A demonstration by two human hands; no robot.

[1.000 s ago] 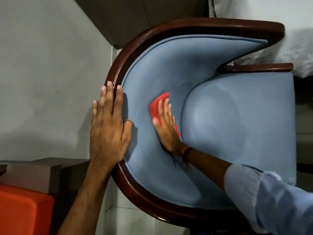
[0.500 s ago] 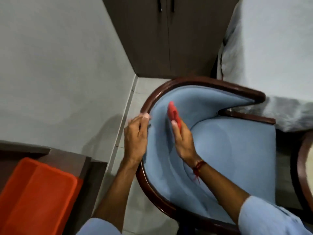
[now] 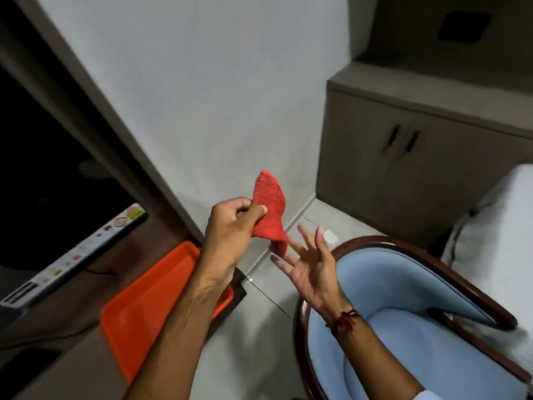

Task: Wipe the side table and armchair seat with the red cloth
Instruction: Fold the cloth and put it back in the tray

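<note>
The red cloth hangs in the air in front of the grey wall, pinched at its left edge by my left hand. My right hand is just below and to the right of it, palm up, fingers spread, holding nothing; a fingertip is close to the cloth's lower corner. The armchair, blue upholstery in a dark curved wooden frame, sits at the lower right beneath my right forearm. The brown side table lies at the lower left under my left arm.
An orange tray rests on the side table. A dark screen with a sticker strip stands on it at the left. A brown cabinet fills the corner, and white bedding is at the right edge.
Both hands have lifted off the armchair backrest. The cloth has passed from my right hand to my left, and the view has swung up and left toward the wall and side table.
</note>
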